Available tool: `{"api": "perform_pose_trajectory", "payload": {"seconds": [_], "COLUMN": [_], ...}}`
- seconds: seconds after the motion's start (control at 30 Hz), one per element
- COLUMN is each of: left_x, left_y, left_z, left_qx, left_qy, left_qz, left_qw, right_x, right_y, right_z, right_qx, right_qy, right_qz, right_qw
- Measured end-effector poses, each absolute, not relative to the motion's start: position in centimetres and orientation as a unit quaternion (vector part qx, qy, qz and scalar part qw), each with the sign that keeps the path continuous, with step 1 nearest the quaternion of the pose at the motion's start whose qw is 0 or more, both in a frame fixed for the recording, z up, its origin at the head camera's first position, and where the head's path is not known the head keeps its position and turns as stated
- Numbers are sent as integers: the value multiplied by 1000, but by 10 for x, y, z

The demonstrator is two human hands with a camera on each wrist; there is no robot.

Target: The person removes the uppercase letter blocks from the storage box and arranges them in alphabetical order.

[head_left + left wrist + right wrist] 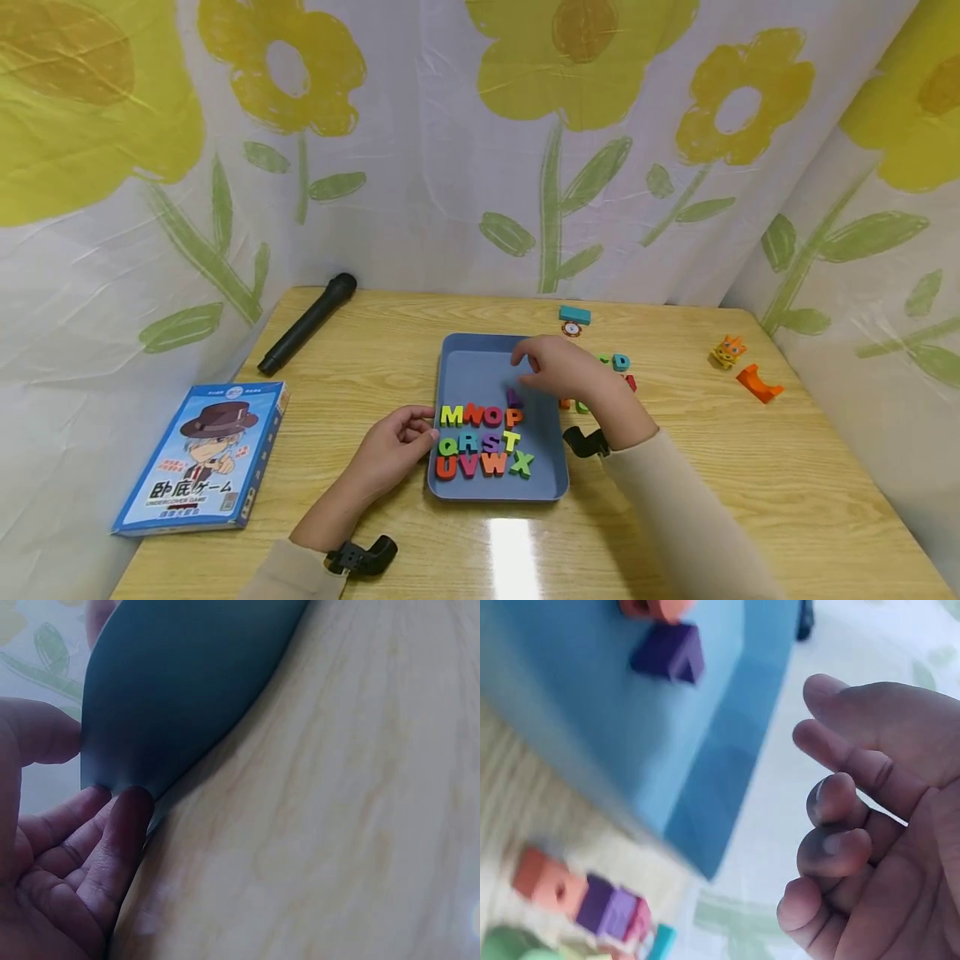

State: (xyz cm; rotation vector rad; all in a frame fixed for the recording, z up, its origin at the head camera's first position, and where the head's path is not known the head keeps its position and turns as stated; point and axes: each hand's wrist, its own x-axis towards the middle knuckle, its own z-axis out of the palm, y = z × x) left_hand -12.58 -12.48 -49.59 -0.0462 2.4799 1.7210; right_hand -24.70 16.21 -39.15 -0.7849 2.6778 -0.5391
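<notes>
Letter blocks (493, 465) fill the near part of the blue tray (480, 367), thirteen in all: three rows of four, M to X, plus the purple L (664, 651) just beyond the P (509, 420). There is one tray; more blocks (621, 362) lie to its right, too hidden to count. Setting out L seems the step in hand; the next move likely calls for adjusting it. The right hand (558, 364) hovers far right, loosely bent and empty; the left hand's (393, 442) relaxed fingertips touch the tray's left side.
</notes>
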Motion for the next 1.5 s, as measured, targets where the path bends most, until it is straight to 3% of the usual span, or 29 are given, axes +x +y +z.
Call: {"api": "perform_pose_trajectory", "payload": {"seconds": [0.57, 1.2, 1.5], "left_x": [-127, -127, -126], "left_y": [-123, -123, -124], "left_z": [-495, -496, -496], "left_qx": [-11, -11, -10], "left_qy": [820, 820, 823], "left_qz": [568, 569, 565], "left_qw": [63, 66, 62], "right_x": [-249, -257, -258], "right_y": [138, 135, 144], "right_z": [-407, -413, -399], "right_qx": [-240, -245, -258], "right_qy": [938, 940, 942], "right_qz": [-109, -93, -112], "right_qw": [225, 218, 184]}}
